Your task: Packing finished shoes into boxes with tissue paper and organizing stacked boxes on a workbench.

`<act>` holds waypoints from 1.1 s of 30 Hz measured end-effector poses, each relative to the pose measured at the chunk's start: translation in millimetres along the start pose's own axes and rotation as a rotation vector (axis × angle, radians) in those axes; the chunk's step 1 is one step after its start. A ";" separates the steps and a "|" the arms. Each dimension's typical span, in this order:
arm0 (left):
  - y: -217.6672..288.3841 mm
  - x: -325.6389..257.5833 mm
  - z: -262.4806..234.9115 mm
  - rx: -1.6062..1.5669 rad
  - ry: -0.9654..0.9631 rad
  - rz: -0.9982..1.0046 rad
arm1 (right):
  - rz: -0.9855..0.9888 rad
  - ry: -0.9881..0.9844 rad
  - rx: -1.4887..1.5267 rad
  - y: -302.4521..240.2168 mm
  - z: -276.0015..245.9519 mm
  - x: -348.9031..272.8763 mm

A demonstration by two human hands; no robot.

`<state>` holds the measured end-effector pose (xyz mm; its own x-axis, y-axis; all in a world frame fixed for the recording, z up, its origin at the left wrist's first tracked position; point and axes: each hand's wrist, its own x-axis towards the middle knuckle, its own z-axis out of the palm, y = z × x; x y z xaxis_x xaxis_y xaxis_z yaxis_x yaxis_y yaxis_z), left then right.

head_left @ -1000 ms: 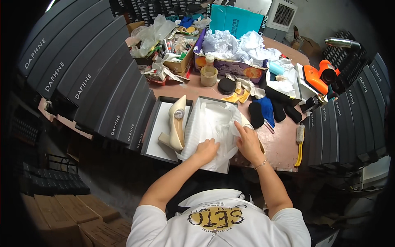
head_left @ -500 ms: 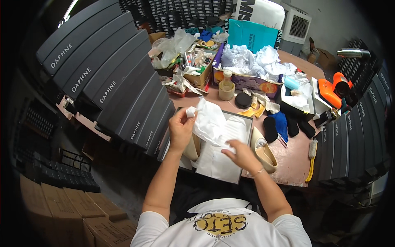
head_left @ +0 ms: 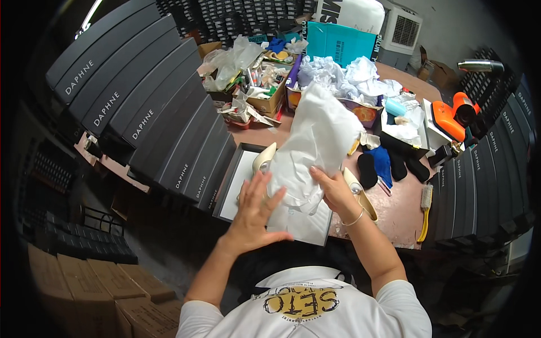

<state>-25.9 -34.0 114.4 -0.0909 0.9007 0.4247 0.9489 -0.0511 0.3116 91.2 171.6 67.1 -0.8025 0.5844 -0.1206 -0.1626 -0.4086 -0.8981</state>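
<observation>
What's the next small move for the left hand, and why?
Probably close the left hand on the near edge of the white sheet to steady it: only the right hand clearly grips it, while the left is open, fingers spread.

One word in pale capitals repeats along the dark grey boxes on the left (head_left: 152, 98) and the dark grey boxes on the right (head_left: 479, 177). Large dark letters, upside down in this view, cross a yellow patch on the white shirt (head_left: 242, 315). Dark characters mark the turquoise panel (head_left: 324, 42); bold black letters stand on the white package (head_left: 360, 14).
</observation>
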 end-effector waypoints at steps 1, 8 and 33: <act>1.2 -1.9 13.7 0.039 0.061 -0.055 | 0.058 -0.032 0.079 4.7 3.5 1.0; -27.7 10.8 66.8 -0.288 0.472 -0.406 | -0.604 0.338 -0.663 2.4 -28.8 20.0; -39.8 52.1 91.3 -0.276 0.442 -0.467 | 0.112 0.163 -0.491 -45.1 -144.7 -182.2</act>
<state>-40.9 54.3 46.5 -0.6407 0.5981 0.4814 0.6744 0.1385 0.7253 327.9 185.0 68.3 -0.6933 0.6735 -0.2566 0.2388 -0.1212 -0.9635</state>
